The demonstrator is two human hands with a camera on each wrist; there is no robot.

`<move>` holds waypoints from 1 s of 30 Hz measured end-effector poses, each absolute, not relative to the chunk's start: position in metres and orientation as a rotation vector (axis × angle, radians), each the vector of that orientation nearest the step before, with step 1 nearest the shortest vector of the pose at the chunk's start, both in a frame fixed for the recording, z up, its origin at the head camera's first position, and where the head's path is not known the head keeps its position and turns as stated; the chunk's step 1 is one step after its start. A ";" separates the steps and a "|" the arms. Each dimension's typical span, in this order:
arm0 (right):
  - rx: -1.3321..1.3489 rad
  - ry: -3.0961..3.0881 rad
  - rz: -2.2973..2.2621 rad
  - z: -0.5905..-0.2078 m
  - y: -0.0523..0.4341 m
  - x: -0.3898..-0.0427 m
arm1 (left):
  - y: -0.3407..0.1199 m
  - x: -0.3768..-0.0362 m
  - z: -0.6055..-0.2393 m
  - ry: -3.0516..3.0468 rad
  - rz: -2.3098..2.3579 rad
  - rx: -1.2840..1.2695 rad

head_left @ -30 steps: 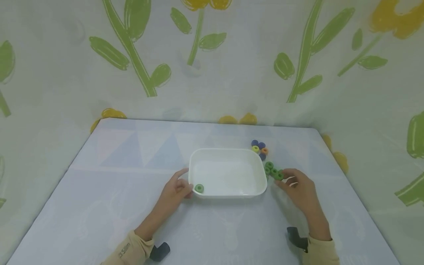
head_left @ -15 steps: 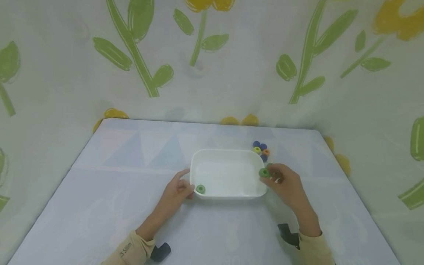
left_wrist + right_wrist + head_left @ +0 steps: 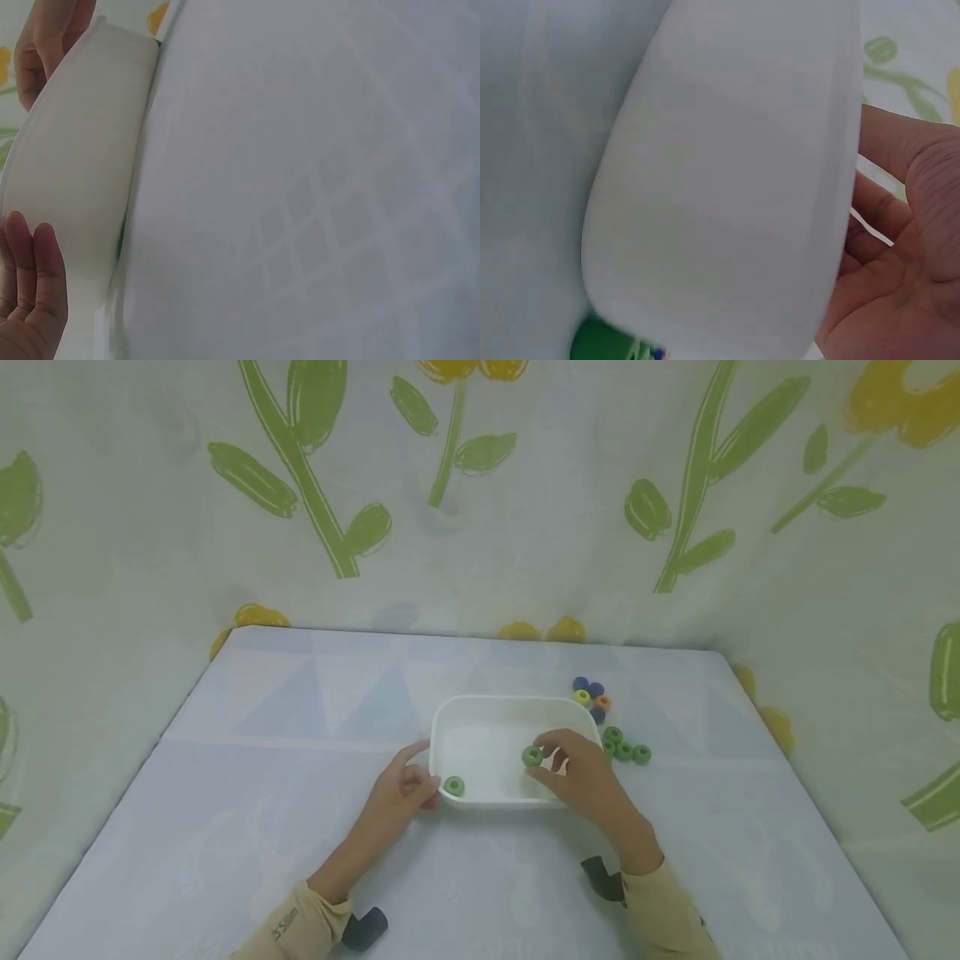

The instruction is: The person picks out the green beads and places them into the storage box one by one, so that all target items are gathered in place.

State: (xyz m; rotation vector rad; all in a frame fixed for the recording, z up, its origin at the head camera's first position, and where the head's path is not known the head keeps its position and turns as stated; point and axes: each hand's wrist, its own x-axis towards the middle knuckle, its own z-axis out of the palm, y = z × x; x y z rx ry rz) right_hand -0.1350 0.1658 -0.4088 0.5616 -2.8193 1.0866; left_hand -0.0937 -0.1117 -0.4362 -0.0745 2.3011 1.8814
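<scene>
- Step in hand: the right hand [image 3: 581, 777] pinches 1 green ring [image 3: 532, 756] over the middle of the white tray [image 3: 480, 703], seemingly about to drop it.
- Next: fingers part, well inside the rim.
- The left hand [image 3: 397, 793] rests, fingers relaxed, against the tray's left edge.
- The ring looks small, thick, holed.

head: high, looks forward and down over the pale tabletop [image 3: 225, 827], mid-distance | left wrist: very near, low beside the white plastic rectangular tub [image 3: 75, 165], facing its outer wall | right wrist: very near, against the tub's wall [image 3: 727, 172] | shared: tub, tabletop
</scene>
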 end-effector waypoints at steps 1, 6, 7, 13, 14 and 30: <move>0.574 -2.832 1.076 -0.409 0.161 -0.136 | -0.112 -0.094 -0.436 2.303 1.880 -0.076; 0.611 -2.940 1.027 -0.413 0.140 -0.139 | -0.111 -0.094 -0.436 2.305 1.874 -0.074; 0.615 -2.967 1.012 -0.414 0.136 -0.140 | -0.111 -0.094 -0.436 2.305 1.875 -0.075; 0.696 -3.050 0.949 -0.416 0.120 -0.148 | -0.112 -0.094 -0.436 2.306 1.881 -0.070; 0.707 -3.064 0.944 -0.416 0.118 -0.149 | -0.112 -0.094 -0.436 2.303 1.883 -0.068; 0.773 -3.218 0.901 -0.420 0.098 -0.165 | -0.113 -0.093 -0.435 2.299 1.886 -0.064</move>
